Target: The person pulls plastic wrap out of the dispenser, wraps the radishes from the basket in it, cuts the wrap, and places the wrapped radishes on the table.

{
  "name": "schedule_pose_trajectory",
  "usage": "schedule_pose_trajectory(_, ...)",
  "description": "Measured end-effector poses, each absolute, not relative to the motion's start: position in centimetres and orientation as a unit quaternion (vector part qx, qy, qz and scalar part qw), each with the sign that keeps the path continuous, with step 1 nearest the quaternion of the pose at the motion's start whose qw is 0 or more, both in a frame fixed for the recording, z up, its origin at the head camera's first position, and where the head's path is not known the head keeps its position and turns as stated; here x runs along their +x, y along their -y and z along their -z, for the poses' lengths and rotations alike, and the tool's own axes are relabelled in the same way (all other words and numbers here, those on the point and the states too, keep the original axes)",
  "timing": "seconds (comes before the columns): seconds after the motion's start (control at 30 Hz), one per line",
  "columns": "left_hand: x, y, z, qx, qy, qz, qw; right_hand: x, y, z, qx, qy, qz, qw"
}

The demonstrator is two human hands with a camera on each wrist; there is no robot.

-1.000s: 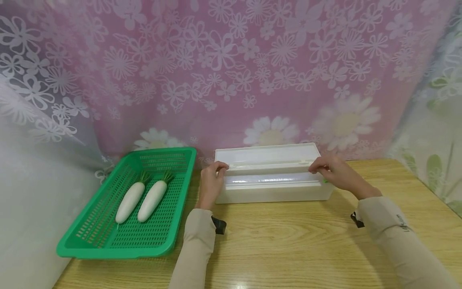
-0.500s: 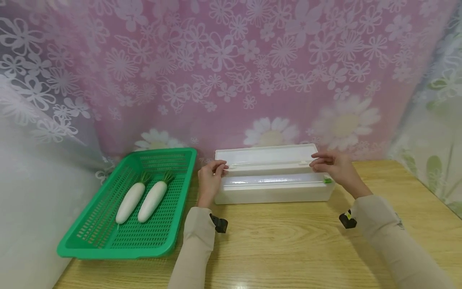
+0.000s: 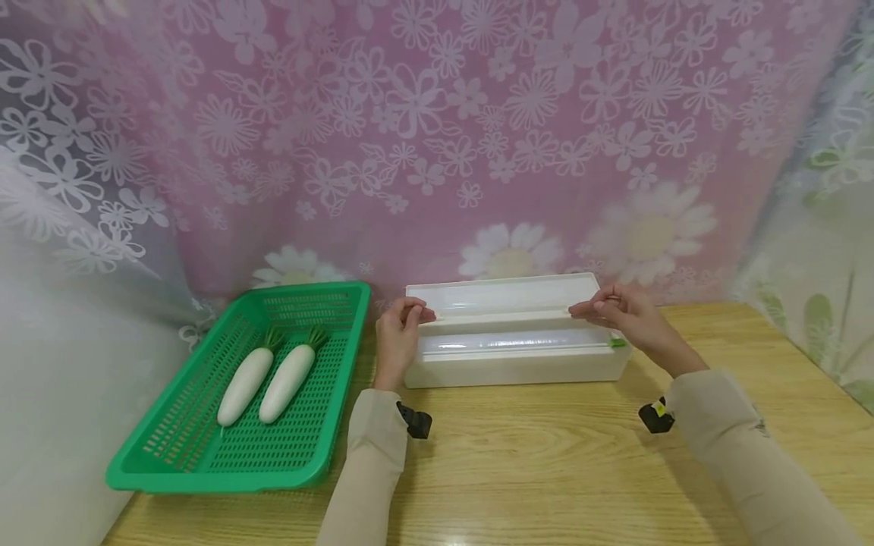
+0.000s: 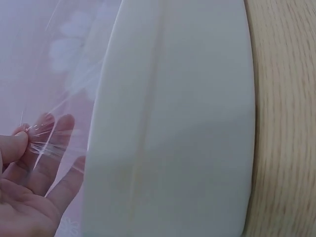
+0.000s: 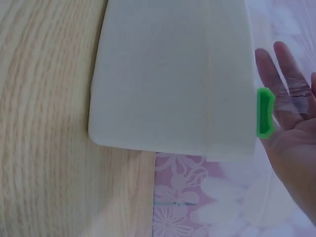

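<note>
A white cling film dispenser box (image 3: 515, 371) stands on the table with its lid (image 3: 505, 294) tipped back. The roll of film (image 3: 505, 340) shows along its opening. My left hand (image 3: 397, 340) is over the box's left end; thumb and finger pinch a gathered edge of cling film (image 4: 45, 142). Over the right end, my right hand (image 3: 638, 326) pinches the other end of the film, which lies across its fingers (image 5: 291, 69). The film stretches up between both hands. A green slide cutter (image 5: 265, 113) sits at the box's right end, by the right hand.
Left of the box is a green plastic basket (image 3: 218, 480) with two white radishes (image 3: 288, 383) lying in it. The wooden table (image 3: 532, 462) extends in front. A pink flowered curtain (image 3: 437, 167) hangs close behind the box.
My right hand has shifted slightly left and brought its fingers together on the film, uncovering the green slide cutter. The left hand has barely moved.
</note>
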State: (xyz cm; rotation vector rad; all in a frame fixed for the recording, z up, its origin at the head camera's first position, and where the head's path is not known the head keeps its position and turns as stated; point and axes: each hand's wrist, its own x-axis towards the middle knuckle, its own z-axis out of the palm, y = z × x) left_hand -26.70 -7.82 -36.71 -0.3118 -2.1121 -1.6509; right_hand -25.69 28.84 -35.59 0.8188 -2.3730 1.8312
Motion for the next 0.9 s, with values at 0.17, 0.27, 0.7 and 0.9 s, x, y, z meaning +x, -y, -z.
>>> schedule_pose_trajectory(0.17,-26.7,7.7,36.1,-0.110,0.752,0.618,0.203,-25.5,-28.7,35.1,0.259,0.764,-0.590,0.027)
schedule_pose_trajectory(0.27,-26.7,7.8,35.6,-0.112,0.754,0.615,0.203,-25.5,-28.6,34.6,0.251,0.767,-0.590,0.032)
schedule_pose_trajectory(0.7,-26.1,8.4,33.4,-0.089,0.736,0.652,0.160,-25.0,-28.6,31.9,0.211,0.765,-0.609,-0.007)
schedule_pose_trajectory(0.9,-26.1,8.5,32.4,-0.089,0.732,0.659,0.148,-24.9,-28.6,30.8,0.210,0.755,-0.621,-0.016)
